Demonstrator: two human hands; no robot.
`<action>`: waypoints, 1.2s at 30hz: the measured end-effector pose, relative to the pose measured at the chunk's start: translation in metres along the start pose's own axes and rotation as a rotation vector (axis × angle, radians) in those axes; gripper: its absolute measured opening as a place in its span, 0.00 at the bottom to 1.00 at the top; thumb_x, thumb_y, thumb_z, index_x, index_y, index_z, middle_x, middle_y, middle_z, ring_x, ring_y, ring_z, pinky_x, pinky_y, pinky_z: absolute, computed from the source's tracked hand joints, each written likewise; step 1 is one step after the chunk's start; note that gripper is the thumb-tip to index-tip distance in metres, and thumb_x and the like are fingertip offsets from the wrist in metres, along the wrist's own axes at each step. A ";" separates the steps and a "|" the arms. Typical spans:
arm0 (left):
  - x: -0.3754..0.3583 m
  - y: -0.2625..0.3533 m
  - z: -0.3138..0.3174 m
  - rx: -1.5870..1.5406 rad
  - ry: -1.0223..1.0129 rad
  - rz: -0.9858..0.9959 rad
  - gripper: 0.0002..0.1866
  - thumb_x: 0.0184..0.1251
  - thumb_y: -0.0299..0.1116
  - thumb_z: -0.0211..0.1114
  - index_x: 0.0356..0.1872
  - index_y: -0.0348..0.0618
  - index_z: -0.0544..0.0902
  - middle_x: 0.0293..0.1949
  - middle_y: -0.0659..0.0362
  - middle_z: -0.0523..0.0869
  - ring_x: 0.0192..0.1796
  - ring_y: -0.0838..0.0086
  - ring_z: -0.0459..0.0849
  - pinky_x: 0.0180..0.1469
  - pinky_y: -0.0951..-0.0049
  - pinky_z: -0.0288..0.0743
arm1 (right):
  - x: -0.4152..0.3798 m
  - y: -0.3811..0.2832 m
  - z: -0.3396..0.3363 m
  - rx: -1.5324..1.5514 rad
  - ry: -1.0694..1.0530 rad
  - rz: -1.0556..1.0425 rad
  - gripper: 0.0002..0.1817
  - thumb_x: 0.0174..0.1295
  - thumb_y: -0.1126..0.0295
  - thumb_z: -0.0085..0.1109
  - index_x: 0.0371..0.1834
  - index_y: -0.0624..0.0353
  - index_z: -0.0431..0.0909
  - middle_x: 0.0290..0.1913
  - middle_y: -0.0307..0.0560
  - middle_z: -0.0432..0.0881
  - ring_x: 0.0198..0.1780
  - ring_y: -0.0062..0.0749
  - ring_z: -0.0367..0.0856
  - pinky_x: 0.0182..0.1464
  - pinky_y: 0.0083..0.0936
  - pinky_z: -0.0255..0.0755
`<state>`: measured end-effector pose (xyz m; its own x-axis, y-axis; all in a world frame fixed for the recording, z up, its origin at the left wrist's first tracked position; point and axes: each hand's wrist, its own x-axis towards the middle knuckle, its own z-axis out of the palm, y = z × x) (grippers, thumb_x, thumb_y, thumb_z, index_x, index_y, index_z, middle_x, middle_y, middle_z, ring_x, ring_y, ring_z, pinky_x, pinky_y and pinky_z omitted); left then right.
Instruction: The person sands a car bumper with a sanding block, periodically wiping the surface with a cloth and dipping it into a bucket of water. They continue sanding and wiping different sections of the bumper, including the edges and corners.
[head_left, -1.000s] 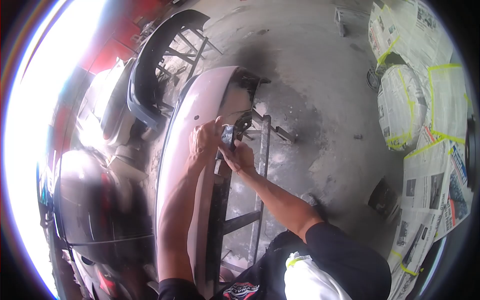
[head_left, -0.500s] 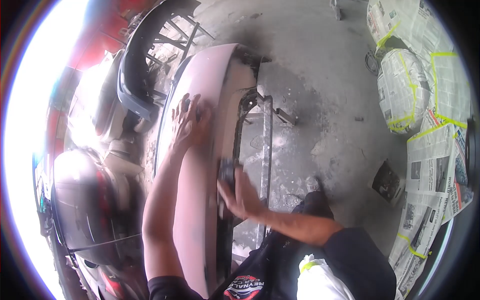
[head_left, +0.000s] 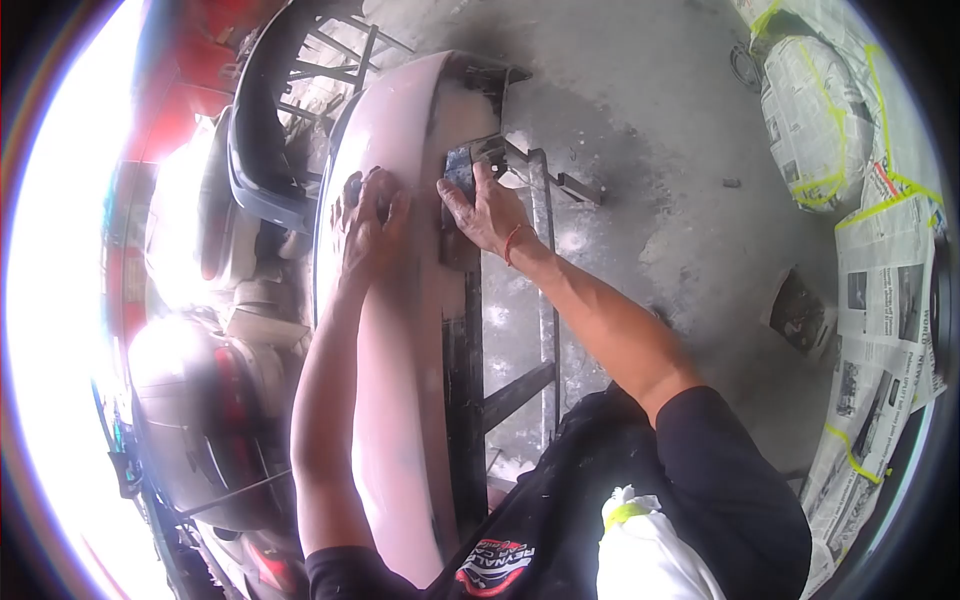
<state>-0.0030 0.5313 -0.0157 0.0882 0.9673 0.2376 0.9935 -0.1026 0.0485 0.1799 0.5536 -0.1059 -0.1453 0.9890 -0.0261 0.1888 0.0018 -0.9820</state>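
A long car bumper (head_left: 390, 420), coated in pale pink with darker edges, runs away from me. My left hand (head_left: 372, 225) rests on its upper face with the fingers spread; dark patches show around the fingertips. Pressed to the bumper's right side is a dark, blue-grey sanding block (head_left: 457, 165). My right hand (head_left: 490, 212) grips this block, its thumb and fingers over the near and right parts. What lies under the block is hidden.
A metal stand (head_left: 545, 300) carries the bumper. Behind on the left, a dark bumper (head_left: 240, 165) sits on another frame. A grey car part with red lights (head_left: 195, 430) stands at left. Newspaper-masked parts (head_left: 815, 120) line the right. A dark-printed sheet (head_left: 800, 315) lies on the floor.
My right hand has slid the sanding block away from me along the bumper's right side. My left hand stays on the upper face, and the view has shifted slightly.
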 end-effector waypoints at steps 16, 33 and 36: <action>0.000 0.009 -0.004 -0.032 0.022 -0.006 0.24 0.70 0.46 0.65 0.62 0.47 0.79 0.62 0.47 0.79 0.67 0.48 0.74 0.69 0.49 0.66 | -0.201 -0.015 0.020 0.167 -0.172 -0.021 0.40 0.75 0.50 0.53 0.78 0.68 0.53 0.60 0.71 0.77 0.55 0.66 0.83 0.58 0.50 0.77; 0.000 0.012 -0.008 -0.071 0.031 0.064 0.16 0.71 0.42 0.64 0.55 0.50 0.81 0.56 0.51 0.81 0.62 0.50 0.77 0.64 0.50 0.70 | -0.063 -0.017 -0.006 0.011 -0.165 0.182 0.38 0.75 0.46 0.46 0.74 0.69 0.59 0.56 0.74 0.80 0.55 0.66 0.82 0.58 0.48 0.76; 0.000 0.011 -0.006 -0.078 -0.003 0.005 0.17 0.71 0.43 0.64 0.56 0.51 0.81 0.56 0.50 0.81 0.62 0.49 0.77 0.64 0.50 0.70 | -0.135 -0.006 0.009 0.071 -0.193 0.053 0.42 0.75 0.46 0.48 0.78 0.69 0.52 0.56 0.73 0.80 0.56 0.63 0.82 0.61 0.48 0.74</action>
<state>0.0079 0.5289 -0.0091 0.0933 0.9674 0.2355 0.9846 -0.1248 0.1228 0.1902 0.4189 -0.0981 -0.3216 0.9408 -0.1071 0.1334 -0.0669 -0.9888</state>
